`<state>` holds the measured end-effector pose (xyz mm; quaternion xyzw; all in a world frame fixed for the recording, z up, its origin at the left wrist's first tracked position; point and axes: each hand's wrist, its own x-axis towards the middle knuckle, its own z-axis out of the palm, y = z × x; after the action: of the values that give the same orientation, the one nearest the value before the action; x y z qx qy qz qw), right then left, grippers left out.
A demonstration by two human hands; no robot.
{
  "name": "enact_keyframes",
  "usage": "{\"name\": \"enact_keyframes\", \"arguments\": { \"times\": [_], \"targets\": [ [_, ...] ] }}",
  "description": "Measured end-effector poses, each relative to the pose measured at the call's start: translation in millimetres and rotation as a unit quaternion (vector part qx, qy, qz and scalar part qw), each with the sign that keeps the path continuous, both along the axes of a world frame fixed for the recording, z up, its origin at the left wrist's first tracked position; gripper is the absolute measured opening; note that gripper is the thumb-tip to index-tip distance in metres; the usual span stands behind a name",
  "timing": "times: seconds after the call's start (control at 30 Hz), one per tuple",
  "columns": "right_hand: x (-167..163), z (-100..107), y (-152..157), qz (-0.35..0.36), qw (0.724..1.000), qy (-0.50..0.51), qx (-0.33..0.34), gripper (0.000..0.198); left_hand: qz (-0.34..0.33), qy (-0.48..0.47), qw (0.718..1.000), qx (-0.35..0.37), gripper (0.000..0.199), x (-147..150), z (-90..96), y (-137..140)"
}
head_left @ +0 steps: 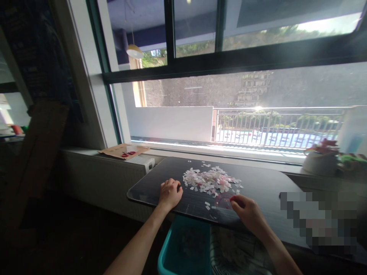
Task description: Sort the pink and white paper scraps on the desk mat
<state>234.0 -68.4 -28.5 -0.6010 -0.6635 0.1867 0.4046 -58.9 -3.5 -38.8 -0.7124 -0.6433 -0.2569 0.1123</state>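
My left hand [171, 194] rests on the left part of the dark tabletop [266, 183], its fingers curled in and nothing visible in them. A loose heap of small white and pinkish paper scraps [210, 179] lies just beyond it. To the right, my right hand [249, 212] pinches the edge of a clear, pinkish flat piece [223, 200], rounded like a protractor, at the near side of the heap. Its exact kind is hard to make out. A few loose scraps [207, 206] lie left of this piece, near the table's front edge.
Below the table edge stand a teal bin [164, 254] and a striped container [215, 252], both with scraps inside. Red-handled scissors [128, 154] lie on brown paper [110, 151] by the window. A pale pot [319, 162] sits at right, above a blurred-out patch.
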Motion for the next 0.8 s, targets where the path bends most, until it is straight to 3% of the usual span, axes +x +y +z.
{"name": "enact_keyframes", "arguments": {
  "times": [0.5, 0.67, 0.8],
  "targets": [
    [-11.7, -5.4, 10.1, 0.043, 0.999, 0.013, 0.016, 0.031, 0.009, 0.002, 1.0, 0.005, 0.018, 1.1, -0.9, 0.2],
    [-8.9, -1.8, 7.7, -0.007, 1.0, -0.029, 0.006, 0.029, 0.01, 0.002, 1.0, 0.001, 0.017, 1.0, -0.5, 0.2],
    [-6.4, -1.4, 7.1, -0.001, 1.0, -0.018, 0.007, 0.03, 0.008, 0.001, 1.0, 0.004, 0.018, 0.6, -0.7, 0.4]
  ]
}}
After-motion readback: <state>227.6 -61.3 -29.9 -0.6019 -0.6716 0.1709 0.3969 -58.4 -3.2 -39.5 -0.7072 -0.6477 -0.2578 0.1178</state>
